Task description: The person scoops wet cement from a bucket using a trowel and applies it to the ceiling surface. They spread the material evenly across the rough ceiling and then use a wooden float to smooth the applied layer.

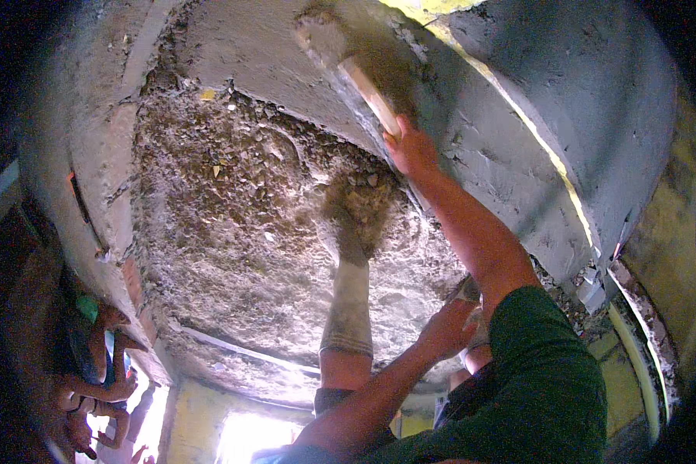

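Observation:
My right hand (414, 148) reaches far forward and is closed around the near end of a pale, flat wooden strip (370, 97). The strip lies slantwise against smooth grey mortar (456, 139), beside a darker, rougher patch (329, 35) at its far end. Nearer to me, my left hand (448, 329) is held low by my right leg with its fingers curled. A dark shape sits just above it, and what those fingers hold, if anything, is hidden.
My dusty boot (356, 213) and pale sock (348, 301) stand on broken rubble (216, 185). A bright yellow-white line (549, 143) crosses the grey surface at the right. Other people (100, 371) are at the lower left near a bright opening.

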Demonstrator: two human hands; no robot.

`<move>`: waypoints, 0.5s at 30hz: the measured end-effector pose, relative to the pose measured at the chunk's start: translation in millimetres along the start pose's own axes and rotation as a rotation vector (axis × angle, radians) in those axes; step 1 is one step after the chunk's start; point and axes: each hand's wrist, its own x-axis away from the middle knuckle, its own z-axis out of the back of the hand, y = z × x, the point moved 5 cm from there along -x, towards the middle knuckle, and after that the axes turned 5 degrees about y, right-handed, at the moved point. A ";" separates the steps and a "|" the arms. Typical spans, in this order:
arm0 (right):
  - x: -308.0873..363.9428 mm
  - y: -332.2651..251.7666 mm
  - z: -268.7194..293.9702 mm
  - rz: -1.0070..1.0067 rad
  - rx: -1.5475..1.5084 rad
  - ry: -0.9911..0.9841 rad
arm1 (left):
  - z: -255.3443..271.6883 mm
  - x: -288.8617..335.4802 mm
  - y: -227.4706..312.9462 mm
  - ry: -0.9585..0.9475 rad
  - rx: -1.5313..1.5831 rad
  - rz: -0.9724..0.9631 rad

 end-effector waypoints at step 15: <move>78.4 99.1 17.7 0.184 0.024 0.018 | -18.1 2.3 -8.7 0.087 0.019 -0.055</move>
